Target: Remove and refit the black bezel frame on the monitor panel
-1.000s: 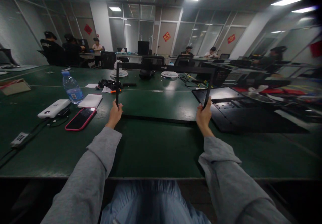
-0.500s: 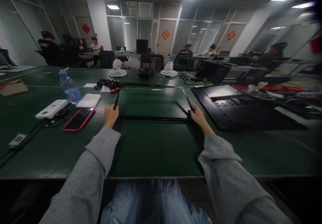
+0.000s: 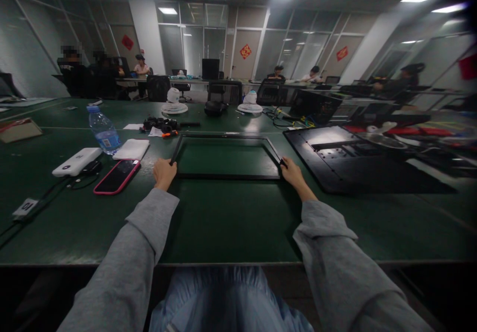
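Note:
A thin black rectangular frame (image 3: 228, 176), like a monitor bezel, is held between my two hands over the green table (image 3: 238, 217). Through its open middle the tabletop shows. My left hand (image 3: 164, 174) is closed around the frame's left side near the front corner. On the opposite side, my right hand (image 3: 292, 171) grips the right edge with the thumb on top. The frame's front bar lies low, close to the tabletop; whether it touches I cannot tell. To the right of my right hand lies a large black panel (image 3: 335, 173), like a monitor's back cover.
Left of my left hand are a pink-cased phone (image 3: 117, 177), a white power bank (image 3: 77, 162), white tissues (image 3: 131, 149) and a water bottle (image 3: 103, 130). Beyond the frame sit a black cable bundle (image 3: 160, 124) and two white fans (image 3: 174, 107). Several people work at far tables.
The far bar of the frame has tilted down and nearer to me, and a dark strip behind it now shows. Both hands keep their grip and have barely moved.

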Action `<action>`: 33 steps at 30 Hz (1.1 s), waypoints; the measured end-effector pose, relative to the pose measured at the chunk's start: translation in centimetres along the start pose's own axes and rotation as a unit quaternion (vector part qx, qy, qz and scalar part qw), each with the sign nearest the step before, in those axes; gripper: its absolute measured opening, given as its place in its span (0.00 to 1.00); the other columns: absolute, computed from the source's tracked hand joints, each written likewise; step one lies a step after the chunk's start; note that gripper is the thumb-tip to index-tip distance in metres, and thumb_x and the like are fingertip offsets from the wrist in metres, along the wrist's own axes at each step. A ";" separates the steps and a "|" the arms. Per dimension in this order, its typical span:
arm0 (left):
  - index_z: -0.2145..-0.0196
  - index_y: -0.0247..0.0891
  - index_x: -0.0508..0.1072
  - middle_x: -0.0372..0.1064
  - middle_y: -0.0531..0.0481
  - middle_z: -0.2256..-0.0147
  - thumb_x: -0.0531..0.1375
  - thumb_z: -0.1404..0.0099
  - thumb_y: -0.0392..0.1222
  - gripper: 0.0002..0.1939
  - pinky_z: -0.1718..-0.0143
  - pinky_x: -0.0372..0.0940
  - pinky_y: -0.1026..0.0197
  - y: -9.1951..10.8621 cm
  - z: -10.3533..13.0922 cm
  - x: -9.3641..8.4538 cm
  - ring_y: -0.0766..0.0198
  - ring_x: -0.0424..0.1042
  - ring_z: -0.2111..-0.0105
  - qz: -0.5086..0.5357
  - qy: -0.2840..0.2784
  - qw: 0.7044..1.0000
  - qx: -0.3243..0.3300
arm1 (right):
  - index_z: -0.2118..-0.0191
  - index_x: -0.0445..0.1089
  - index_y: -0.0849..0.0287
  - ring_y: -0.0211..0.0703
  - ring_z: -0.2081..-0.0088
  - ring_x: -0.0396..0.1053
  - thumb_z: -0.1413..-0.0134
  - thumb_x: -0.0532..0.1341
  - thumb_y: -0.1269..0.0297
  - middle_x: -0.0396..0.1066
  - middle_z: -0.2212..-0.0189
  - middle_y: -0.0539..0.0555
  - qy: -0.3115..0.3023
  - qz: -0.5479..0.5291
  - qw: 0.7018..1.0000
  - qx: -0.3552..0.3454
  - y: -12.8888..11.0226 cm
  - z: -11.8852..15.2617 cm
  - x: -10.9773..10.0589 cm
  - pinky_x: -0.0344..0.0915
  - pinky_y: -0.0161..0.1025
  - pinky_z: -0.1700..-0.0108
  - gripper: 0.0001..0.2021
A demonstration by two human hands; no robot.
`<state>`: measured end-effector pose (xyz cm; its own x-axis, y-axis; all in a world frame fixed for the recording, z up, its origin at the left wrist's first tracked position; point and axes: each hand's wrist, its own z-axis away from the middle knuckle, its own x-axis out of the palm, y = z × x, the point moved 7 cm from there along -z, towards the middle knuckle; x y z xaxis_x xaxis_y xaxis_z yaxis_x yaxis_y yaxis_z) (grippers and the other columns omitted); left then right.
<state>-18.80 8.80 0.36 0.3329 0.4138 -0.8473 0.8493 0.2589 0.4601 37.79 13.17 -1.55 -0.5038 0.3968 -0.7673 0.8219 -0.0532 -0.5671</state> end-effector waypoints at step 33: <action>0.57 0.47 0.83 0.76 0.45 0.44 0.68 0.36 0.64 0.20 0.41 0.64 0.41 5.3 5.3 -0.8 0.44 0.70 0.41 0.036 -0.163 0.964 0.209 | 0.22 0.45 0.64 0.70 0.24 0.41 0.52 0.61 0.75 0.44 0.25 0.75 0.353 0.029 0.896 0.266 8.1 4.0 -14.0 0.40 0.67 0.26 0.51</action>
<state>-12.38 5.25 2.12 0.4498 0.1034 -0.8871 0.8876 -0.1617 0.4312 50.41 3.56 3.39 -0.0161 0.8502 -0.5262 0.5030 -0.4479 -0.7391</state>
